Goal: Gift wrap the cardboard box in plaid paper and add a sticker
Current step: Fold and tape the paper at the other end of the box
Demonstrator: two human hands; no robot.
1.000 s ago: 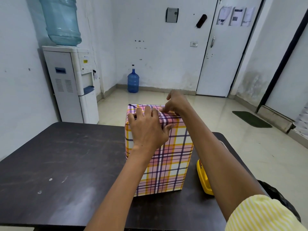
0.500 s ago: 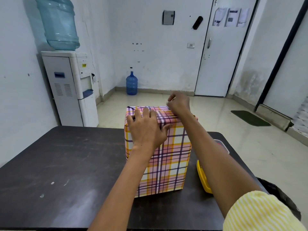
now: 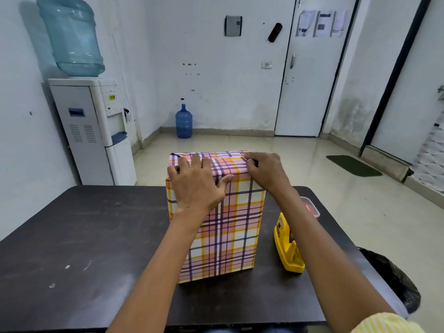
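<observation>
Dark table (image 3: 84, 236), scuffed, pale specks at left. Upright near the middle: plaid-wrapped box (image 3: 228, 231). Just right of it, not touching: yellow plastic holder (image 3: 288, 248). Further back by the right edge: clear container (image 3: 311, 207) with red inside, partly hidden.

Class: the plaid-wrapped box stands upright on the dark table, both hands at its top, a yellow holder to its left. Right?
No. The head view shows the yellow holder right of the plaid-wrapped box, not left. The box does stand upright on the dark table, left hand and right hand at its top.
</observation>
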